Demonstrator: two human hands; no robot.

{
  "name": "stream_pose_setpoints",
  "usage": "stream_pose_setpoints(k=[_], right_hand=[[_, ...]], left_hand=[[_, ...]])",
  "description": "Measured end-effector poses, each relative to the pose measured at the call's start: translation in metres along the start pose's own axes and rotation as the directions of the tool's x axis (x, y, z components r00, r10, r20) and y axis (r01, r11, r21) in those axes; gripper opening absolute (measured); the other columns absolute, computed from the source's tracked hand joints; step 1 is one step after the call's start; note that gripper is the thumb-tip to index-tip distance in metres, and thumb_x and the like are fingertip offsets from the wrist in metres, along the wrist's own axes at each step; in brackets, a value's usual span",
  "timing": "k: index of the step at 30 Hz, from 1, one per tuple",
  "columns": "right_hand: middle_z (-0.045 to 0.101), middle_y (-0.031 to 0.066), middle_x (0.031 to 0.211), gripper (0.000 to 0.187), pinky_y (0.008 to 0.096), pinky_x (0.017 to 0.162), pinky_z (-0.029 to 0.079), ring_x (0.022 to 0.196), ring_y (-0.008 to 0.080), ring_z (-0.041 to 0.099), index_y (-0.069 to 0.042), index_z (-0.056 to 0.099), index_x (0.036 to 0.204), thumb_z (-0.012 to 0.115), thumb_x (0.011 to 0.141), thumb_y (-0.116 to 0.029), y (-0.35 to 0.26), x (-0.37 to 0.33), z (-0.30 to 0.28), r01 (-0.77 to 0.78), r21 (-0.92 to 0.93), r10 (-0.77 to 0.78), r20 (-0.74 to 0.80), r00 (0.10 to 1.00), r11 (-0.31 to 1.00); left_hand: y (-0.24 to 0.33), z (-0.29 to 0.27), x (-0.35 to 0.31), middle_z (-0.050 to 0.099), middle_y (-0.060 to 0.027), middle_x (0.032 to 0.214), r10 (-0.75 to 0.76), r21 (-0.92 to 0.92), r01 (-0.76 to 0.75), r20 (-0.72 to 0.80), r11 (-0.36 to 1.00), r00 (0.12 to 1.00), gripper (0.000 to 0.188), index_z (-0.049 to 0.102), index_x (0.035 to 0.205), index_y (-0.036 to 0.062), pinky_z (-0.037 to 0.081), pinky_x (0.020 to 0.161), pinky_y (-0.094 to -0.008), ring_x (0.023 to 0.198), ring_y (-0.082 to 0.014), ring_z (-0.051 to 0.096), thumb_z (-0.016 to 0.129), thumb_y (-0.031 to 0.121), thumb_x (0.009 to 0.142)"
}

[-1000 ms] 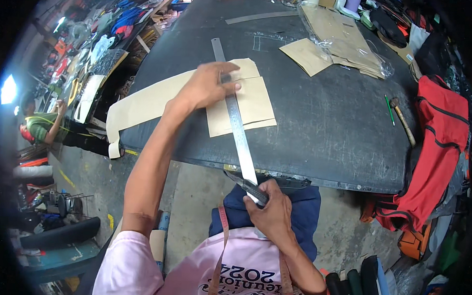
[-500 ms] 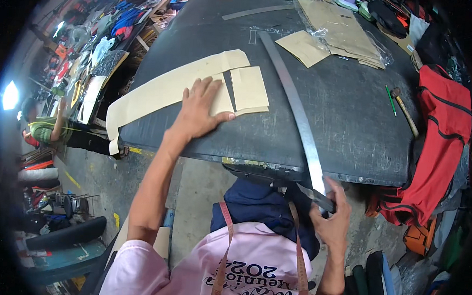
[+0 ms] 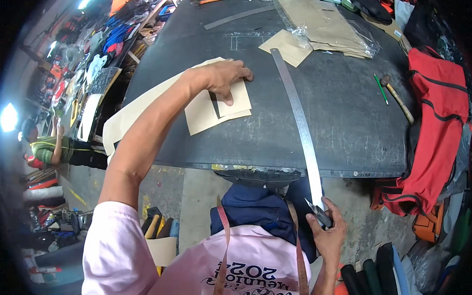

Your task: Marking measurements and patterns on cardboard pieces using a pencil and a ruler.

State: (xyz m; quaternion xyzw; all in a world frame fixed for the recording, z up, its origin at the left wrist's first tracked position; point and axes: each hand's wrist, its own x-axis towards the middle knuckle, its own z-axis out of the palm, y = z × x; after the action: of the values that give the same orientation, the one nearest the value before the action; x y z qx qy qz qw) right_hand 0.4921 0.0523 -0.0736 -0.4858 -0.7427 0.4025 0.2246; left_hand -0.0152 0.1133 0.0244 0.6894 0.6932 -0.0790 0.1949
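left hand over cut paper, right hand on ruler and cutter

the left hand arches over a small paper piece on the dark surface, its grip spread, thumb apart from the fingers and resting on the paper. just left of that piece lies a second paper piece, a dark gap between them, and a long paper strip runs out past the forearm.

the right hand is off the near edge, its grip pinching a box cutter along with the near end of a steel ruler. the ruler slants across the surface, its far end at a tan paper square. to the right, a green pencil lies beside a hammer, near a red bag.
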Motion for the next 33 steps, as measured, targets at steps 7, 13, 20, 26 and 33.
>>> stream_pose_setpoints(k=[7, 13, 20, 26, 33], right_hand=[[0.08, 0.012, 0.106, 0.056, 0.0325, 0.077, 0.056, 0.08, 0.0175, 0.068, -0.004, 0.076, 0.133, 0.093, 0.08, -0.008, -0.007, 0.002, -0.005, -0.065, -0.013, 0.066, 0.041, 0.997, 0.998], [0.079, 0.01, 0.1, 0.055, 0.0336, 0.078, 0.056, 0.081, 0.017, 0.068, -0.005, 0.076, 0.132, 0.093, 0.08, -0.008, -0.004, 0.004, -0.009, -0.065, 0.001, 0.065, 0.043, 0.997, 0.998], [0.077, 0.0098, 0.095, 0.056, 0.0334, 0.075, 0.055, 0.078, 0.0167, 0.067, -0.006, 0.076, 0.133, 0.093, 0.08, -0.009, 0.004, 0.001, -0.004, -0.015, -0.048, 0.016, 0.014, 1.0, 0.999], [0.075, 0.0099, 0.093, 0.056, 0.0332, 0.075, 0.054, 0.078, 0.017, 0.065, -0.006, 0.076, 0.134, 0.093, 0.081, -0.01, -0.003, 0.0, 0.0, -0.086, 0.007, 0.085, 0.029, 0.996, 0.996], [0.071, 0.0094, 0.088, 0.056, 0.033, 0.077, 0.054, 0.078, 0.0173, 0.064, -0.004, 0.075, 0.133, 0.092, 0.08, -0.008, 0.003, 0.001, 0.001, -0.007, -0.053, 0.007, 0.011, 1.0, 0.999]], left_hand=[[-0.018, 0.005, 0.002, 0.057, -0.0143, 0.148, 0.157, 0.133, -0.148, -0.06, 0.98, 0.986, 0.094, 0.062, 0.148, 0.011, 0.047, 0.119, -0.0503, 0.137, -0.0411, 0.056, 0.1, 0.015, 0.063], [-0.017, 0.002, -0.01, 0.058, -0.0113, 0.146, 0.157, 0.13, -0.144, -0.092, 0.981, 0.983, 0.102, 0.06, 0.154, 0.0135, 0.045, 0.123, -0.0508, 0.138, -0.0404, 0.056, 0.1, 0.014, 0.06], [-0.017, -0.008, 0.009, 0.061, -0.0103, 0.14, 0.03, 0.102, -0.037, 0.069, 0.994, 0.997, 0.086, 0.064, 0.145, 0.0122, 0.048, 0.119, -0.0497, 0.136, -0.0393, 0.057, 0.1, 0.01, 0.067], [-0.032, 0.003, 0.0, 0.06, -0.0108, 0.141, 0.147, 0.124, -0.152, 0.048, 0.981, 0.988, 0.079, 0.064, 0.141, 0.0098, 0.047, 0.118, -0.0479, 0.136, -0.0384, 0.056, 0.095, 0.012, 0.069], [-0.02, 0.002, -0.013, 0.056, -0.0078, 0.148, 0.186, 0.048, -0.187, 0.023, 0.981, 0.982, 0.092, 0.057, 0.153, 0.0134, 0.046, 0.125, -0.0477, 0.143, -0.0376, 0.053, 0.095, 0.011, 0.068]])
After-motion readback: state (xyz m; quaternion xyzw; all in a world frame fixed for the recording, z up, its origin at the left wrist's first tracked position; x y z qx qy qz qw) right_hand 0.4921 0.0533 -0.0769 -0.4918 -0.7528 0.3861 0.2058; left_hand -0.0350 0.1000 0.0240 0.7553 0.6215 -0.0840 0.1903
